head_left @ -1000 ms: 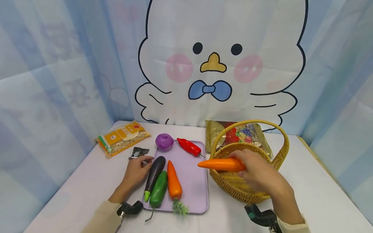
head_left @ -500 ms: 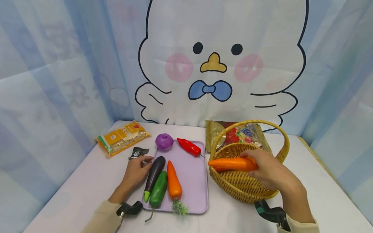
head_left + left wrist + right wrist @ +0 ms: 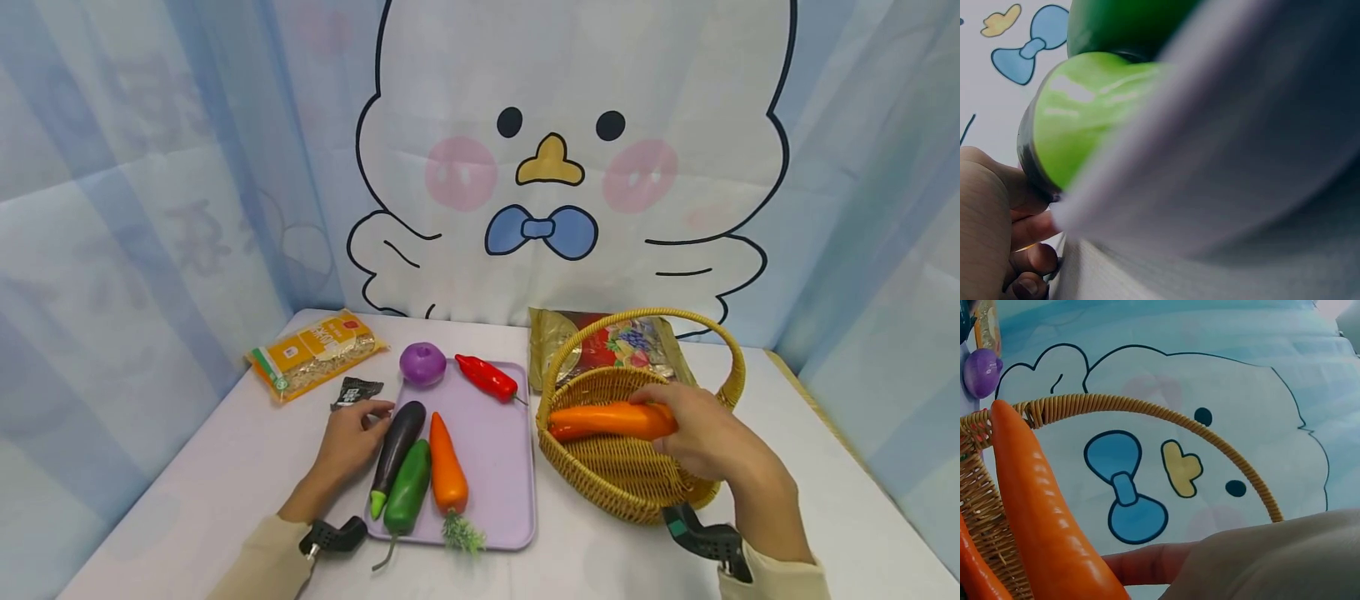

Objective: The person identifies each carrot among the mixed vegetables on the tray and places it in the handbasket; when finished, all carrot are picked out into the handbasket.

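My right hand (image 3: 701,433) grips an orange carrot (image 3: 618,421) by its thick end, low inside the wicker basket (image 3: 600,492). Its narrow tip points left. A second, redder-orange long thing (image 3: 975,565) lies beneath it, mostly hidden. My left hand (image 3: 352,442) rests at the left edge of the lilac tray (image 3: 498,467), fingers loosely bent, close beside an eggplant (image 3: 397,450). On the tray, a green pepper (image 3: 408,492) and a carrot with leafy top (image 3: 447,467) lie next to the eggplant. A red chili pepper (image 3: 487,377) and a purple onion (image 3: 422,364) are at its far end.
Left of the tray are a yellow grain packet (image 3: 318,354) and a small black packet (image 3: 356,392). A gold and red bag (image 3: 592,333) lies behind the basket, whose tall handle (image 3: 645,314) arches over it. Curtains surround the table.
My right hand has moved right and lowered the carrot from above the basket's left rim into the basket. The left hand and the tray's vegetables stay in place.
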Tool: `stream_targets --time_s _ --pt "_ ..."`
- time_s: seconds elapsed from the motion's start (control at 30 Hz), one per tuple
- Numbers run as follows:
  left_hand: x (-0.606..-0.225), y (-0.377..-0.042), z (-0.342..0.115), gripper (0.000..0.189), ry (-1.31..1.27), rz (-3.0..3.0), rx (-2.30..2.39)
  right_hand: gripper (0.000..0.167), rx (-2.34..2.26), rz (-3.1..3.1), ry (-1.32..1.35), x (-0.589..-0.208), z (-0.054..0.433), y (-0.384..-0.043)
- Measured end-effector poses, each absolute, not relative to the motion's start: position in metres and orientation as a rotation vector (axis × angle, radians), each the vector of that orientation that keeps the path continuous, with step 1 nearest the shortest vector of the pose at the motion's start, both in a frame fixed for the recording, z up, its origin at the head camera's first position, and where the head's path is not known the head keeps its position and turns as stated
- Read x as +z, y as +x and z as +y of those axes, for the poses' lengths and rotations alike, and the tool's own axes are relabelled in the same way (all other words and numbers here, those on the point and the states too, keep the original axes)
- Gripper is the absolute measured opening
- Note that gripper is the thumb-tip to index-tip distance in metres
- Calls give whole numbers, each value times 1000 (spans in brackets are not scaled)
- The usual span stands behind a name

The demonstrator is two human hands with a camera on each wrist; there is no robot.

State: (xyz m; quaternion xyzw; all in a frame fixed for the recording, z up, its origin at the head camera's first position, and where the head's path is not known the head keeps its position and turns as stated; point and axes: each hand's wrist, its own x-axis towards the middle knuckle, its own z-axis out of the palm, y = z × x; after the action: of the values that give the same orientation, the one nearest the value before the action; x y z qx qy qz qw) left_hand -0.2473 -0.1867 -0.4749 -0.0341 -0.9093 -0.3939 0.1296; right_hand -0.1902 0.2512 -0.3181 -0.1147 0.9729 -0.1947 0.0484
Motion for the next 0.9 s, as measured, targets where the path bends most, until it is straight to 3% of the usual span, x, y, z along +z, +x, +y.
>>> stream_targets --time_s 0.9 --pt "-477 -249 -187 29 -79 -2656 -1150 48 -545 2898 -370 -356 254 -230"
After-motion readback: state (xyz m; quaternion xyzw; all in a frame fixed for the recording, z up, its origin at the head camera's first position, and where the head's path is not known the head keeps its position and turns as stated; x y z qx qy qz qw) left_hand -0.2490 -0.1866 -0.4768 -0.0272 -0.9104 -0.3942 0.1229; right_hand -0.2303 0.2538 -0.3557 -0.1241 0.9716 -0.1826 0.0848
